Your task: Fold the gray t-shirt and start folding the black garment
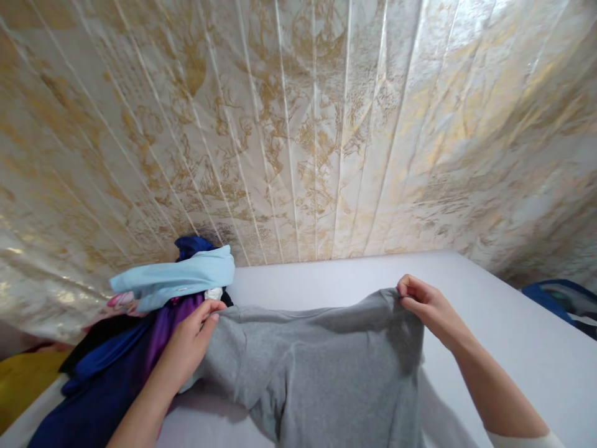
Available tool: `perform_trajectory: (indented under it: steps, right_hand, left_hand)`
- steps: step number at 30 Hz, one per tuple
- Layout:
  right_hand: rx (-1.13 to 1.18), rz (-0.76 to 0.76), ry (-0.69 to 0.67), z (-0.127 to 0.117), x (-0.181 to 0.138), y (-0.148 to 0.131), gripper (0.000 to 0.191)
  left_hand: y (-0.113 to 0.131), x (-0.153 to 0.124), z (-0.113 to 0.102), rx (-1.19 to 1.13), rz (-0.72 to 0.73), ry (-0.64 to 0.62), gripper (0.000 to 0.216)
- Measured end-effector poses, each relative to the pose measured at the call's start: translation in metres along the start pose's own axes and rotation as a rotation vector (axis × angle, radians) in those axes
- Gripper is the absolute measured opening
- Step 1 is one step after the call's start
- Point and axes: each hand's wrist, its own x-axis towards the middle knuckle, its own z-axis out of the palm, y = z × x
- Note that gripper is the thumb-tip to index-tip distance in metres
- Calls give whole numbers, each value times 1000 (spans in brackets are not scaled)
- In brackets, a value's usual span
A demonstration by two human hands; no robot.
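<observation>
A grey sweatshirt (pixel 321 367) hangs spread between my two hands above a white table (pixel 513 336). My left hand (pixel 189 342) pinches its upper left edge, fingers closed on the cloth. At the upper right edge my right hand (pixel 426 308) grips the fabric in the same way, fingers curled. The garment's lower part drops out of view at the bottom of the picture.
A heap of clothes lies at the left: a light blue piece (pixel 177 277) on top, purple (pixel 163 330) and dark blue fabric (pixel 93 398) below, something yellow (pixel 23 379) at the far left. A white and gold patterned curtain (pixel 298 124) fills the background. A blue bag (pixel 564 302) sits at right.
</observation>
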Motion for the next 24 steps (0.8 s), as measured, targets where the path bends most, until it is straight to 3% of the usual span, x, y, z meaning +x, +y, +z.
perform_trajectory:
  steps: [3, 6, 8, 10, 13, 15, 17, 21, 24]
  right_hand:
    - [119, -89, 212, -16, 1, 2, 13]
    - [229, -180, 401, -26, 18, 12, 18]
    - [177, -210, 502, -30, 38, 23, 15]
    - [1, -148, 506, -29, 60, 34, 13]
    - [-292, -5, 369, -23, 76, 42, 23]
    - [-399, -13, 243, -16, 66, 39, 28]
    - [-468, -74, 65, -7, 36, 29, 27]
    - [-633, -163, -394, 13, -48, 12, 13]
    - [-787, -385, -473, 25, -96, 20, 17]
  left_hand:
    - [9, 3, -7, 62, 63, 64, 36]
    - [21, 24, -10, 130, 127, 119, 36]
    - [28, 48, -6, 189, 155, 128, 34]
    - [34, 71, 4, 258, 157, 138, 32]
    - [40, 85, 23, 328, 162, 162, 28]
    - [41, 71, 35, 328, 192, 161, 22]
    - [38, 42, 44, 284, 179, 47, 20]
    - [28, -19, 61, 155, 24, -380, 19]
    - [24, -37, 73, 181, -3, -384, 18]
